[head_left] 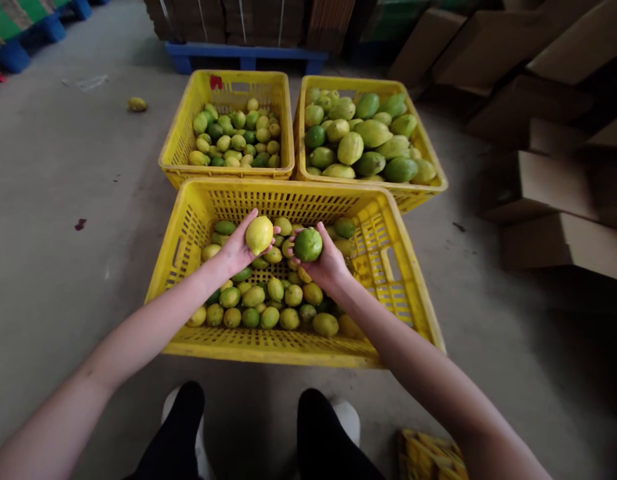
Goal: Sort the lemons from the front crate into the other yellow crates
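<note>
a yellow crate (288, 357) mid-frame lies partly behind two arms (153, 327), cut off at the bottom edge. at the centre, the left hand (236, 252) cups a yellow lemon (259, 235), the right hand (331, 265) a green fruit (308, 245), their undersides hidden.

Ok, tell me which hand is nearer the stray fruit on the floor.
Left. The left hand, holding a yellow lemon, is over the front crate, closer to the person than the stray fruit and right of it; the right hand, holding a green fruit, is farther right.
</note>
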Demonstrator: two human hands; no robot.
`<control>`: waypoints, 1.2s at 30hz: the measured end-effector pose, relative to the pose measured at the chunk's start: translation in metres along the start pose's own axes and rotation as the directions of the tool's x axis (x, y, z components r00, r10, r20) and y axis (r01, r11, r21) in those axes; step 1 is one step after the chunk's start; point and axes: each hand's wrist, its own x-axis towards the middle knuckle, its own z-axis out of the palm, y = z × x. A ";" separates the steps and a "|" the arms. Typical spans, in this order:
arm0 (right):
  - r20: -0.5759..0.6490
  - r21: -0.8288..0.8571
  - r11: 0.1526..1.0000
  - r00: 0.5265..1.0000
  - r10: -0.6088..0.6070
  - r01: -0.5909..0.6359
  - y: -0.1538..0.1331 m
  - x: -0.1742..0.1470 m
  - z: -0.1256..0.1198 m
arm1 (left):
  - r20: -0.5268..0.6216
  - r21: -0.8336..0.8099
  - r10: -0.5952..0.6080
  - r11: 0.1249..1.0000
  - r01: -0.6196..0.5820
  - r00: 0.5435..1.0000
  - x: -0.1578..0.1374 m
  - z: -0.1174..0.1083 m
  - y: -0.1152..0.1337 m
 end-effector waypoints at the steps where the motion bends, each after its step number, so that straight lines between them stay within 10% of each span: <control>1: 0.011 0.007 1.000 1.000 0.007 -0.007 0.000 0.000 0.000 | 0.003 -0.021 -0.003 1.000 0.003 1.000 0.001 0.000 0.000; 14: 0.287 -0.071 0.997 0.958 0.013 0.007 -0.002 -0.010 0.001 | -0.049 -0.014 -0.024 1.000 0.023 0.999 0.003 -0.005 0.000; 23: 0.304 -0.086 0.993 0.951 -0.056 0.086 -0.005 -0.022 0.010 | 0.240 0.246 0.080 0.959 -0.140 0.967 -0.004 -0.004 -0.003; 36: 0.333 -0.190 0.961 0.934 -0.128 0.200 0.002 -0.024 0.012 | 0.233 0.180 0.089 0.975 -0.133 0.968 -0.014 -0.001 -0.004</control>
